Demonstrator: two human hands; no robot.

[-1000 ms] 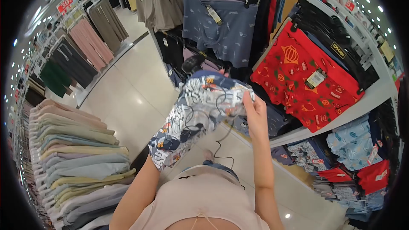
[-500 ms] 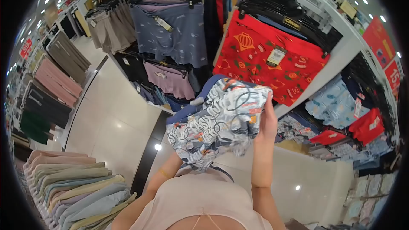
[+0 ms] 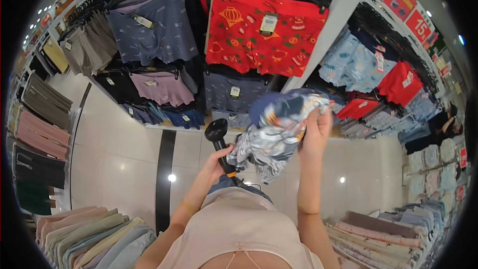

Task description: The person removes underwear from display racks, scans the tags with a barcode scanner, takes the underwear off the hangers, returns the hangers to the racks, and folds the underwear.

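My right hand point(image 3: 316, 128) is closed on the edge of a pair of patterned boxer shorts point(image 3: 271, 137), white and grey with orange marks and a dark blue band. The cloth is bunched, hangs to the left and is partly blurred. Lower left of it, my left hand point(image 3: 217, 163) is wrapped round the handle of a black barcode scanner point(image 3: 217, 137). The scanner's head points up and away from me. Its handle has an orange band near the bottom, close to the hanging cloth; I cannot tell if they touch.
Ahead, red printed shorts point(image 3: 266, 35) and blue shorts point(image 3: 154, 30) hang on a white rack. Light blue shorts point(image 3: 351, 65) hang to the right. Folded-over garments hang at lower left point(image 3: 94, 236) and lower right point(image 3: 378, 236). Pale floor tiles point(image 3: 119, 169) lie between.
The shorts have moved right and bunched up, still in my right hand. My left hand, hidden behind them before, now shows with the scanner. The view has shifted to the right.
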